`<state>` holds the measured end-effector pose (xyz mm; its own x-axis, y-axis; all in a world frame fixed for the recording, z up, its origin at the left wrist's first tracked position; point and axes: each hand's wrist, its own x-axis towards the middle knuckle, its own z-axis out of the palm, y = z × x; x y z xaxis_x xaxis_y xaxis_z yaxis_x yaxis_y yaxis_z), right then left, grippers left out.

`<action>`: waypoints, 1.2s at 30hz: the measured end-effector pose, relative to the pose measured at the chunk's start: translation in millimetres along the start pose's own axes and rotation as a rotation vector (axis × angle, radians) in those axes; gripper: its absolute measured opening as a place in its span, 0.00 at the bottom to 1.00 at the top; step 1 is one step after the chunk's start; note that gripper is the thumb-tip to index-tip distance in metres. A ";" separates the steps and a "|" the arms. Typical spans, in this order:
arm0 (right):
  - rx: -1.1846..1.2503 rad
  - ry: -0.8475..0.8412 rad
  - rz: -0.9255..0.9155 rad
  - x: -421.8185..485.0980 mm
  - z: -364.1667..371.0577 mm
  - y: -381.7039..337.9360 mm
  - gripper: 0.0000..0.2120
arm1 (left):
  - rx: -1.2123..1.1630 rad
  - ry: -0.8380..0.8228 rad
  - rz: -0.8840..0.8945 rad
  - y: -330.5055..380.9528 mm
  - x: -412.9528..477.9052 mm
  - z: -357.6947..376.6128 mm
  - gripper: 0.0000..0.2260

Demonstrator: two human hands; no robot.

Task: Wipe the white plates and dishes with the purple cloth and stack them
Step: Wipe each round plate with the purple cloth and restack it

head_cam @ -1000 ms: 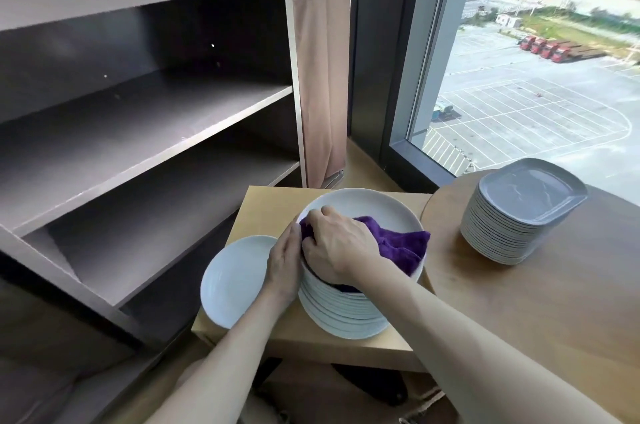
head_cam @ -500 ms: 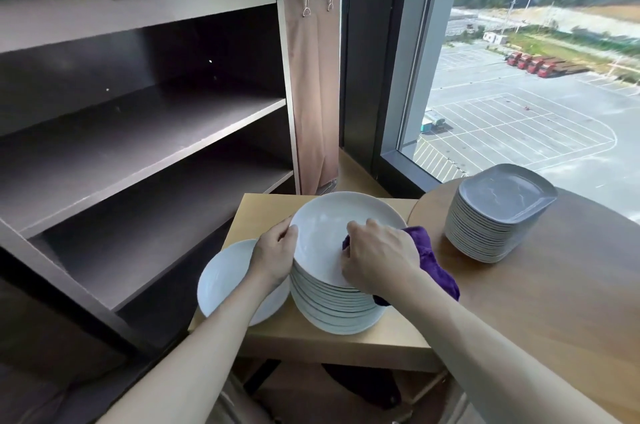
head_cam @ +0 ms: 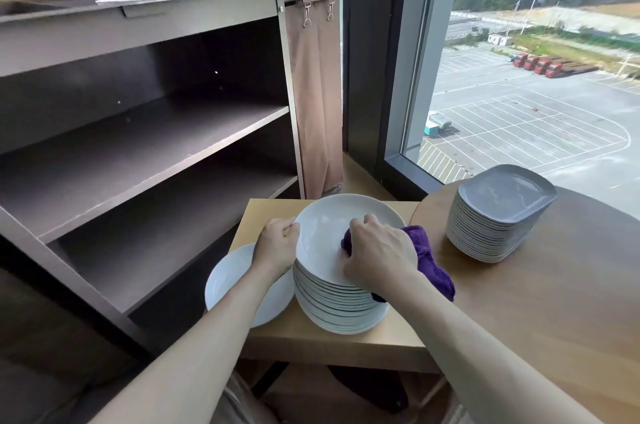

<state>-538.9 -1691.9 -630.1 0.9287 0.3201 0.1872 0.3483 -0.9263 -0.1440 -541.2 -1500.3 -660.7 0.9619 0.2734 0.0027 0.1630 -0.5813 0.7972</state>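
since a second ago my right hand (head_cam: pixel 381 250) has slid from the middle of the top plate (head_cam: pixel 325 236) to its right side, and the purple cloth (head_cam: pixel 429 261) has gone with it. my fingers are curled round the cloth, bunching it against the plate's inner face, while the rest of it trails over the right rim and hangs down by the stack of white plates (head_cam: pixel 336 309). my left hand (head_cam: pixel 277 247) has come up to the plate's left edge, fingers curled over the rim and pinching it. the top plate sits slightly tilted on the stack. just left of the stack, under my left wrist, one single white plate (head_cam: pixel 232 285) lies flat on the small wooden table (head_cam: pixel 332 344). to the right, on the round table (head_cam: pixel 571 302), stands a pile of grey square plates (head_cam: pixel 491 226), well apart from the cloth. the dark shelf unit (head_cam: pixel 138 146) is on my left, with a brown bag (head_cam: pixel 315 94) clipped to its side, beside the window (head_cam: pixel 536 94).
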 end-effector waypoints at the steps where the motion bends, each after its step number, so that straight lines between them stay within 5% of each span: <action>1: 0.001 0.001 0.000 -0.6 0.5 -0.5 0.12 | -0.015 0.009 0.002 0.2 -0.4 1.5 0.16; 10: 0.032 0.002 0.001 2.6 4.2 -0.3 0.13 | -0.042 0.075 0.010 -0.3 -1.8 3.7 0.16; 22: 0.066 0.014 -0.022 10.8 14.7 -0.6 0.13 | 0.229 0.145 0.123 10.4 6.2 -3.4 0.19; 33: 0.101 0.025 -0.049 32.2 21.9 -9.4 0.12 | 0.344 0.119 0.122 11.0 8.5 -6.2 0.16; 36: 0.094 0.013 -0.063 34.0 22.9 -10.1 0.12 | 0.320 0.062 0.058 10.8 16.7 -7.5 0.07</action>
<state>-507.9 -1667.2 -644.4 0.9029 0.3742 0.2114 0.4172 -0.8813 -0.2220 -525.0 -1496.3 -647.5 0.9579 0.2733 0.0876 0.1783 -0.8061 0.5642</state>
